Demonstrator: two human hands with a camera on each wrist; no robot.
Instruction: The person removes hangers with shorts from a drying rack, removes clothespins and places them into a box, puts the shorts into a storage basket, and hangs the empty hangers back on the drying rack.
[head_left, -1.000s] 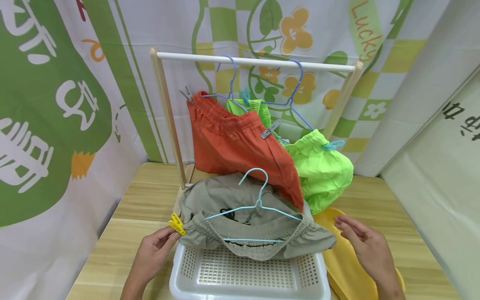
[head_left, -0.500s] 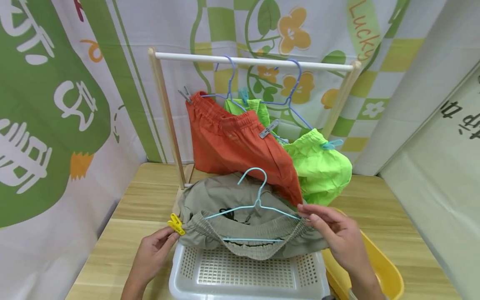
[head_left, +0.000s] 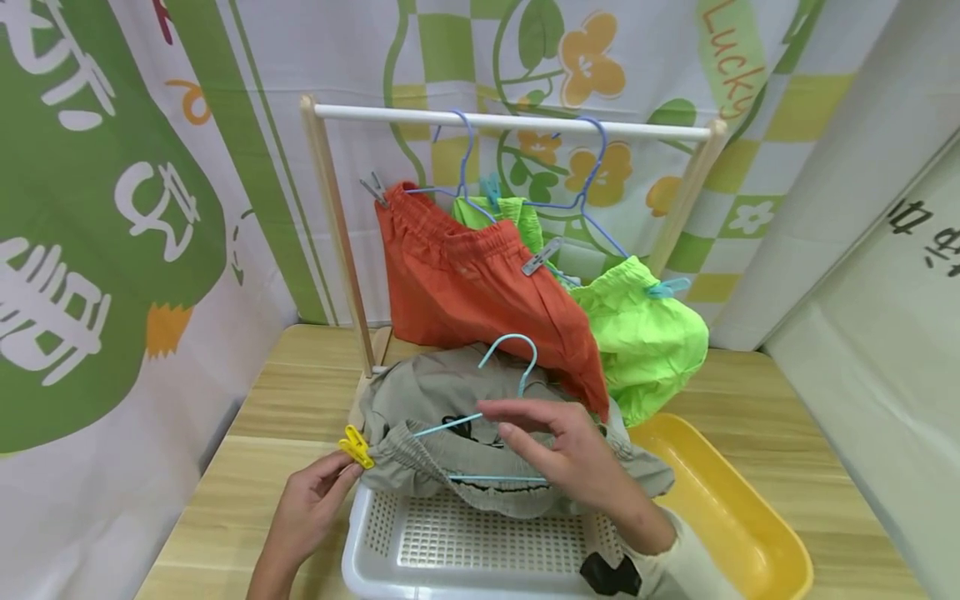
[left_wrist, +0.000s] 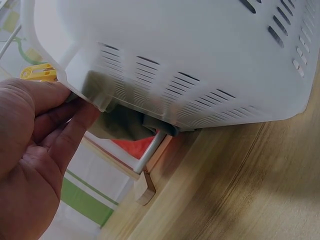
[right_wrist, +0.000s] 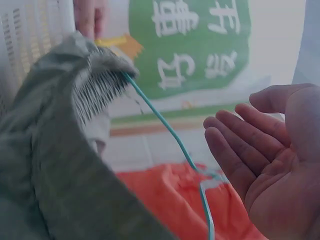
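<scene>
Olive-grey elastic-waist pants (head_left: pixel 420 375) lie across the back of a white perforated basket (head_left: pixel 480 550). A light-blue hanger (head_left: pixel 534 354) sits inside the waistband, its hook pointing up. My left hand (head_left: pixel 309 504) pinches the cloth at the waistband's left end, beside a yellow clothespin (head_left: pixel 356 447). In the left wrist view, its fingertips are partly behind the basket rim. My right hand (head_left: pixel 570 450) hovers over the hanger's middle and hides part of it. The right wrist view shows that right hand (right_wrist: pixel 280 165) with straight fingers, holding nothing, near the hanger (right_wrist: pixel 170 131).
Behind stands a rack with a white bar (head_left: pixel 517 125) and wooden posts. Red shorts (head_left: pixel 480 283) and a lime-green garment (head_left: pixel 645 333) hang from it on blue hangers with clothespins. A yellow tray (head_left: pixel 750 508) lies right of the basket. Printed curtains enclose the wooden table (head_left: pixel 285 392).
My right hand has moved left from above the yellow tray, past the right end of the waistband, to over the hanger's middle. The left hand stays at the waistband's left end.
</scene>
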